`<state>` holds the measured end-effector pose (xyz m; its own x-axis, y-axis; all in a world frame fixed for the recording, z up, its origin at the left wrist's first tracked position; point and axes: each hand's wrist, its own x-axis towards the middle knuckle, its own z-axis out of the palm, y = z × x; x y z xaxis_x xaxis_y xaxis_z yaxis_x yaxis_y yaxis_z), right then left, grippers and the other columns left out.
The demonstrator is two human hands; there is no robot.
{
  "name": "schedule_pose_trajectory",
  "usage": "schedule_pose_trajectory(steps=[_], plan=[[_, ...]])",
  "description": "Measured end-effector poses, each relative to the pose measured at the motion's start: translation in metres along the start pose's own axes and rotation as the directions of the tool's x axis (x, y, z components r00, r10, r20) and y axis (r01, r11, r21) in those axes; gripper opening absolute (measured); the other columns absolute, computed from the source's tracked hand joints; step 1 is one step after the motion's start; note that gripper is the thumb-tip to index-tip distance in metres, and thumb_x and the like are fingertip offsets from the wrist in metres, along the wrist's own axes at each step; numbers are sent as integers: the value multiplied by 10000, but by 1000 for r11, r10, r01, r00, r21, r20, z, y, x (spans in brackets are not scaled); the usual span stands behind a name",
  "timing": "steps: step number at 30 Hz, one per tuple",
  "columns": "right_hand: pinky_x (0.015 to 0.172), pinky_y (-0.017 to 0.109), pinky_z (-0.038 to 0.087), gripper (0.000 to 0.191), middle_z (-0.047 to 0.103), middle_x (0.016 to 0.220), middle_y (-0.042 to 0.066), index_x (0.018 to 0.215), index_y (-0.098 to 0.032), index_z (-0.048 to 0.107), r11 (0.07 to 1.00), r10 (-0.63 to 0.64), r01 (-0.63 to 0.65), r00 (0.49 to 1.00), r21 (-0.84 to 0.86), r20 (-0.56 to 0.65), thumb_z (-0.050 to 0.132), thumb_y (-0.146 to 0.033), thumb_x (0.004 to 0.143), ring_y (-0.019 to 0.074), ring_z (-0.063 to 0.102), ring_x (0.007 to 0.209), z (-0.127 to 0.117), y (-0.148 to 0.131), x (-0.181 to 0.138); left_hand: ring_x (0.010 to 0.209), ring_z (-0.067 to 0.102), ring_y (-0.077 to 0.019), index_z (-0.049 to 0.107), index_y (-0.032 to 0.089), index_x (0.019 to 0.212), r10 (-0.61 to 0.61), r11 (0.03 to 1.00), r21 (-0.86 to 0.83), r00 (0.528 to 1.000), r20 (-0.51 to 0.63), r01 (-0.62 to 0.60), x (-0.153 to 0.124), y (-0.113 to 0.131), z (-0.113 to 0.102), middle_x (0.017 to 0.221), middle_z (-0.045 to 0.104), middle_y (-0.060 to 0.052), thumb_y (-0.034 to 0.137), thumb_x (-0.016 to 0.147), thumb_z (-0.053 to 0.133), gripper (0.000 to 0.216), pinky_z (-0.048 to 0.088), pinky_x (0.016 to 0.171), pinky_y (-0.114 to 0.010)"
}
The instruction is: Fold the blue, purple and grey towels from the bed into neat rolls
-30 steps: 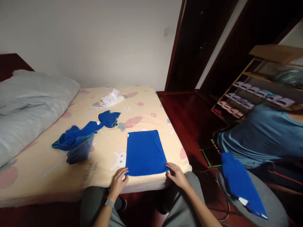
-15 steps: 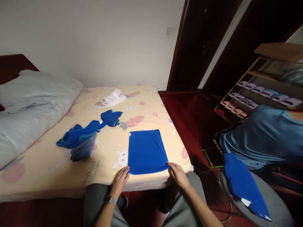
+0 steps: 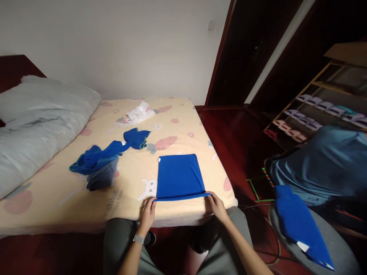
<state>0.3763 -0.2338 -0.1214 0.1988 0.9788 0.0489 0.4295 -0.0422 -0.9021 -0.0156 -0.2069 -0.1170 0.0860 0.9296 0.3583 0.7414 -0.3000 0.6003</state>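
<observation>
A flat blue cloth [image 3: 180, 175] lies on the bed near its front edge, with a small white tag at its far left corner. Its near edge is turned up into a narrow folded strip. My left hand [image 3: 148, 212] pinches the near left corner, and a watch sits on that wrist. At the near right corner, my right hand [image 3: 217, 206] grips the other end of the strip. To the left are a crumpled blue cloth [image 3: 99, 154] with green edging and a grey-blue cloth [image 3: 102, 175] beside it.
A white plastic bag [image 3: 139, 112] rests farther back on the patterned bed sheet [image 3: 126, 206]. A grey quilt [image 3: 48, 122] is heaped at left. On the right, a folded blue cloth [image 3: 301, 225] lies on a grey stool [image 3: 338, 236], near a person in blue [image 3: 318, 164] and a shoe rack [image 3: 298, 95].
The cloth's near edge has been lifted and folded into a thin strip, so the cloth looks shorter. Both hands now grip its ends. The view has shifted slightly.
</observation>
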Motion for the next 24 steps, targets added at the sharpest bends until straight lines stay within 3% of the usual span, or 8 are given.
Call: schedule_pose_trajectory(steps=[6, 10, 16, 24], plan=[[913, 434, 539, 372, 725, 1042, 111, 1121, -223, 642, 970, -76, 80, 997, -229, 25, 362, -425, 982, 278, 679, 989, -5, 7, 2, 988, 642, -244, 635, 247, 1144, 37, 991, 127, 996, 77, -46, -3, -6, 7, 1044, 713, -85, 364, 1012, 367, 321, 504, 889, -429], [880, 426, 533, 386, 721, 1013, 119, 1148, -213, 643, 936, -87, 87, 996, -341, 16, 340, -398, 998, 278, 675, 940, -6, 4, 0, 952, 631, -260, 641, 244, 1135, 46, 964, 259, 998, 51, -58, -1, 0, 11, 998, 712, -94, 369, 1009, 350, 342, 473, 862, -434], [879, 426, 519, 425, 714, 1009, 133, 1155, -184, 647, 907, -77, 69, 997, -415, -3, 321, -415, 1012, 287, 665, 938, -7, -3, -1, 945, 617, -273, 645, 215, 1104, 69, 917, 392, 997, 42, -80, 6, 13, 15, 977, 721, -111, 356, 1011, 348, 342, 446, 843, -426], [783, 394, 499, 441, 713, 910, 121, 1106, -196, 663, 850, -116, 55, 990, -523, -84, 302, -434, 1023, 278, 660, 834, 0, -2, -2, 936, 616, -269, 650, 206, 1106, 103, 893, 440, 995, -1, -92, 5, 20, 13, 999, 722, -127, 360, 1005, 362, 341, 441, 833, -415]])
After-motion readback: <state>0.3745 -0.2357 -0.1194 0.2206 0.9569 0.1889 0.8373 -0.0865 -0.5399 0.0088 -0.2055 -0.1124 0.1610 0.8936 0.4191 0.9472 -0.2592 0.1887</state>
